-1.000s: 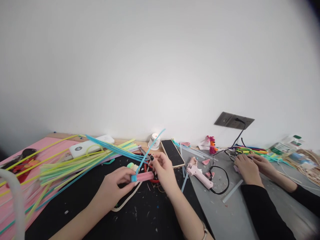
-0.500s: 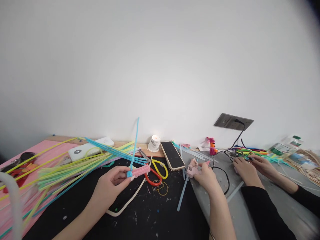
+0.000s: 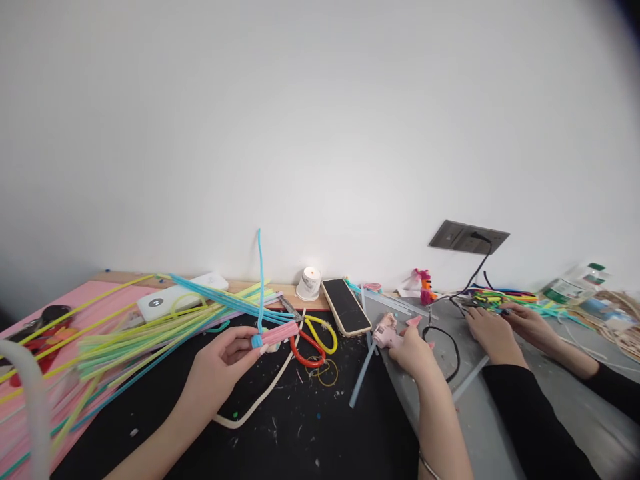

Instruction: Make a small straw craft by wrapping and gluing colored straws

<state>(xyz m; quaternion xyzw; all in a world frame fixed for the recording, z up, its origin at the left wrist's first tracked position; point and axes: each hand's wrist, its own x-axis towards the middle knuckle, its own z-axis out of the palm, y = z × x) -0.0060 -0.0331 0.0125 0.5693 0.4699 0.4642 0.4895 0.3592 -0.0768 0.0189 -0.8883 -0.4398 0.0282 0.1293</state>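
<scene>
Our left hand (image 3: 220,363) pinches a short pink ribbed bundle (image 3: 276,333) above the black mat (image 3: 280,427), a blue pipe cleaner (image 3: 260,280) rising from its capped end. Our right hand (image 3: 413,350) seems to close on the pink glue gun (image 3: 386,331).
</scene>
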